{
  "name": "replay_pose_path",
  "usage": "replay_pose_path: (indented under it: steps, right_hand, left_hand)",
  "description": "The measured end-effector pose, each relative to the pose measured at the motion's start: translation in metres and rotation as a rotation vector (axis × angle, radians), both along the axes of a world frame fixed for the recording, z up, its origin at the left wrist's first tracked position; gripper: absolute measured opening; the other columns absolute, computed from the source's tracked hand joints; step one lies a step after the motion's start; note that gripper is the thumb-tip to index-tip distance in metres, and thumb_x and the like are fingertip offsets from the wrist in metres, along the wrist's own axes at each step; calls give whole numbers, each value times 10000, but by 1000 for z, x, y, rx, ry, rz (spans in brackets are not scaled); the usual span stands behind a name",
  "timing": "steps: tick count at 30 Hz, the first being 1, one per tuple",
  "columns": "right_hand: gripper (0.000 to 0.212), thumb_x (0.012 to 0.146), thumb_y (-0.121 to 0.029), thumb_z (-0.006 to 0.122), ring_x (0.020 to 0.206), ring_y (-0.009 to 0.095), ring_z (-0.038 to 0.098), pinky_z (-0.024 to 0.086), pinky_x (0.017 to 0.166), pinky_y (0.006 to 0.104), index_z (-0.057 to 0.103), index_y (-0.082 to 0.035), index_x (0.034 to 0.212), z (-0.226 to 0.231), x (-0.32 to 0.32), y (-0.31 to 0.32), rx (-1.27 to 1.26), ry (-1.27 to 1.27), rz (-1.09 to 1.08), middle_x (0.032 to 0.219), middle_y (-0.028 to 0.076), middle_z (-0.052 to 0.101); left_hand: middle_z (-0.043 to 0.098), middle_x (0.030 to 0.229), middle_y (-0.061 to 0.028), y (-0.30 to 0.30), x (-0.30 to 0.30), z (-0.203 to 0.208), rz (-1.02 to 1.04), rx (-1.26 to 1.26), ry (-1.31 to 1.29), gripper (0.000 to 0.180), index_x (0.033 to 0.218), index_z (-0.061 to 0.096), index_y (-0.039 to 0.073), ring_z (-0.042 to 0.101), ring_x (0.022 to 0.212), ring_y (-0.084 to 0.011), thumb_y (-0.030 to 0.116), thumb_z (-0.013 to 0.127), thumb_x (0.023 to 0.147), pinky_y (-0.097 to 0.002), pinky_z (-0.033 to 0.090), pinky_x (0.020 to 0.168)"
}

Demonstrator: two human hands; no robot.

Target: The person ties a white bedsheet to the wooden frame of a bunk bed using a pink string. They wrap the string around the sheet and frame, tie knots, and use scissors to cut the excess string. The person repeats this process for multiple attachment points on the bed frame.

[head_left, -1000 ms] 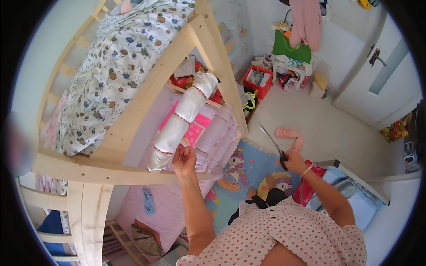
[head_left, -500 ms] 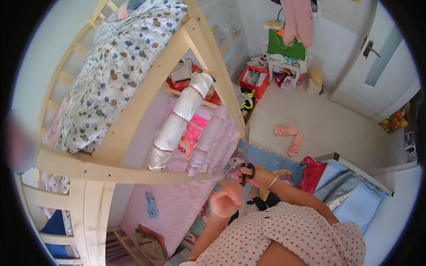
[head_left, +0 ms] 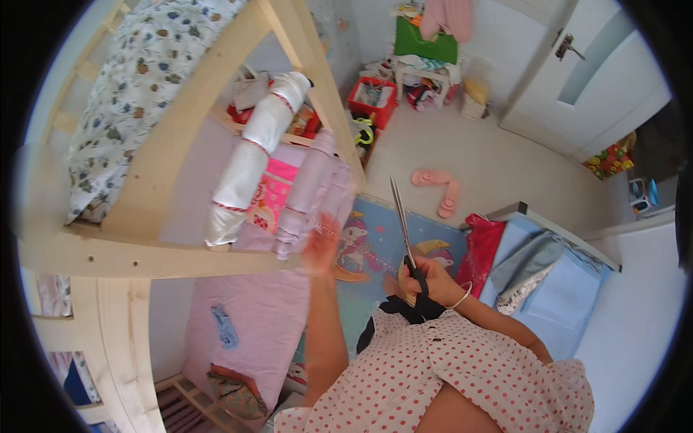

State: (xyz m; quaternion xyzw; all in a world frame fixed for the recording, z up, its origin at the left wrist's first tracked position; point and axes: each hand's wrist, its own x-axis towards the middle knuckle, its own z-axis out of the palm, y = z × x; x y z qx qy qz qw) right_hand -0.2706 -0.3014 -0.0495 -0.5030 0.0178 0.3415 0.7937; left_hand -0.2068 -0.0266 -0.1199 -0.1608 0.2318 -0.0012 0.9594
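Note:
My right hand (head_left: 435,283) grips a pair of scissors (head_left: 401,220) by the black handles, long blades pointing up and away. The blades look nearly closed together. Blurred by motion, my left hand (head_left: 322,242) is raised at the near end of the lilac rolled fabric bundles (head_left: 306,189); whether it touches them or holds anything cannot be made out. A white satiny roll (head_left: 244,169), bound with red-and-white cord in several places, leans to the left of the lilac ones, across the wooden bed frame (head_left: 180,263).
A bunk with floral bedding (head_left: 137,94) rises at left, above a pink mattress (head_left: 245,310) with a small blue cloth (head_left: 224,327). Pink slippers (head_left: 448,198) lie on the floor beyond a unicorn mat (head_left: 364,234). Folded fabrics (head_left: 556,278) cover a surface at right.
My left hand has moved up and away toward the lilac bundles, apart from my right hand. The scissors are now clearly in sight, blades raised. The whole view has shifted.

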Motion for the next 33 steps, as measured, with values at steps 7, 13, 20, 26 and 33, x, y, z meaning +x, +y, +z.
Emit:
replay_pose_path:
  steps: [7, 13, 20, 26, 33]
  right_hand:
    - [179, 775, -49, 640, 652, 134, 589, 477, 625, 245, 527, -20, 910, -26, -44, -26, -117, 115, -363, 742, 58, 588]
    - [120, 804, -56, 584, 614, 163, 614, 494, 550, 261, 589, 35, 882, -142, -123, -129, -565, 59, -840, 744, 81, 611]
    - [369, 765, -303, 636, 536, 245, 619, 484, 489, 344, 591, 58, 825, -256, -319, -259, -1354, 603, -891, 636, 133, 615]
    - [483, 683, -393, 701, 594, 299, 641, 508, 581, 410, 623, 83, 702, -288, -395, -347, -1453, 1002, -1032, 646, 183, 639]
    - [308, 790, -251, 573, 779, 262, 652, 490, 719, 360, 647, 29, 896, -300, -409, -403, -1605, 1116, -635, 873, 133, 666]
  left_hand:
    - [498, 678, -42, -15, -4, 93, -313, 621, -242, 141, 752, 448, 21, 413, 506, -129, 117, 437, 855, -272, 306, 436]
    - [484, 605, -29, -75, -121, 144, -1108, 1080, -464, 125, 680, 534, -21, 419, 533, -111, 91, 495, 719, -243, 303, 490]
    - [478, 646, 2, -118, -164, 170, -1328, 1041, -678, 104, 695, 530, -5, 391, 577, -56, 72, 481, 745, -208, 270, 506]
    - [446, 604, -24, -144, -195, 185, -1174, 1151, -524, 145, 642, 504, -29, 376, 543, -93, 95, 485, 716, -239, 266, 496]
    - [424, 507, -77, -140, -255, 215, -765, 920, -789, 140, 587, 465, -53, 358, 446, -176, 58, 496, 667, -310, 247, 457]
